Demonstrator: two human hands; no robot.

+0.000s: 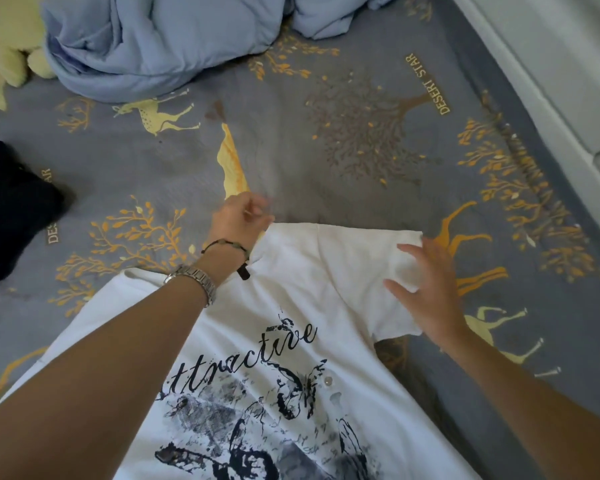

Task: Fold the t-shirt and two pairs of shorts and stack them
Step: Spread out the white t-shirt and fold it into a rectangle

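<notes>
Head view
T-shirt: the white t-shirt (291,306) lies spread, print side up, on the bed sheet (326,150), reaching from the near edge of the bed toward its middle; black script and a dark graphic cover its chest.
Left hand: the left hand (238,220) pinches the shirt's far corner by the collar, fingers curled on the cloth; a watch and a dark cord bracelet sit on that wrist.
Right hand: the right hand (430,289) is spread, fingers straight, over the shirt's right sleeve; whether it touches the cloth I cannot tell.
Shorts: a dark garment (11,209) lies bunched at the bed's left edge, well apart from the shirt; I cannot tell whether it is one pair of shorts or two.
Far edge: a crumpled blue blanket (146,43) lies there, with a pale yellow soft toy (11,39) touching it at the far left corner.
Containers: none visible.
</notes>
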